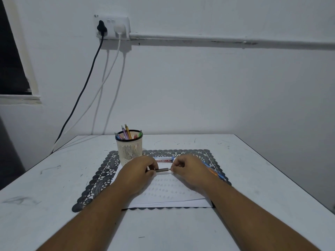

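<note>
At the upper left of the frame a wall socket [112,27] carries plugs. Left of centre, a pale cup of pens [129,151] stands on the dark lace mat [97,180]. Just right of it the left hand [137,173] curls round one end of a short grey pen barrel [162,170] – held at mid-frame above the paper [172,198] – while the right hand [188,171] pinches its other end. A small packet [164,159] lies just behind. Further right lies a blue pen [215,173].

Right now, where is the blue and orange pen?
The blue and orange pen lies slanted on the dark lace mat, right of centre in the head view, partly hidden behind the right hand.
</note>
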Demonstrator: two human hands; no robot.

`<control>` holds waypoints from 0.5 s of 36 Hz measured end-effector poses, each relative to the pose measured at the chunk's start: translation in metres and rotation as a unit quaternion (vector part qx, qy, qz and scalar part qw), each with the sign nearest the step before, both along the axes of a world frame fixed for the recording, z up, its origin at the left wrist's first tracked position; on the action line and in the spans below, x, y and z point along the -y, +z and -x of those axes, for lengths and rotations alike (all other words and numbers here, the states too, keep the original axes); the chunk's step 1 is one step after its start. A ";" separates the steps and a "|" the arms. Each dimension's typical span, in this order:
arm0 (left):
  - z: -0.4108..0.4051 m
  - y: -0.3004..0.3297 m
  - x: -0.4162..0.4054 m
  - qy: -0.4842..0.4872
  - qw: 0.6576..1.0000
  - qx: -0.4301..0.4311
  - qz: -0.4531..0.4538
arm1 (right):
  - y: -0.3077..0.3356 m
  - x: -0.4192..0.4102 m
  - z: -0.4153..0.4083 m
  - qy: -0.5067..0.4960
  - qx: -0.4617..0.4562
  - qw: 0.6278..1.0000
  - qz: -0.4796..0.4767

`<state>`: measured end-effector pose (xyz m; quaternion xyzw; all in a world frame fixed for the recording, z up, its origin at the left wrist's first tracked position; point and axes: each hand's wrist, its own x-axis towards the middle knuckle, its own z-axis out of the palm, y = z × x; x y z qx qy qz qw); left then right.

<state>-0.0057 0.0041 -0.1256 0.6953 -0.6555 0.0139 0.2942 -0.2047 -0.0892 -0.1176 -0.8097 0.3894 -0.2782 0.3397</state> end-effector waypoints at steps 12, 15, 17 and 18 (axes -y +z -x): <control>-0.003 -0.002 0.001 -0.005 1.000 -0.004 -0.014 | 0.004 0.014 0.016 -0.011 -0.052 0.999 -0.011; -0.005 -0.001 0.002 -0.008 0.999 0.018 -0.030 | 0.002 0.013 0.017 0.008 -0.022 0.998 -0.060; -0.005 -0.001 0.002 -0.006 0.999 0.021 -0.031 | 0.000 0.012 0.017 0.018 -0.013 0.997 -0.071; -0.005 -0.001 0.002 -0.005 0.999 0.019 -0.029 | 0.000 0.011 0.016 0.020 -0.022 0.997 -0.065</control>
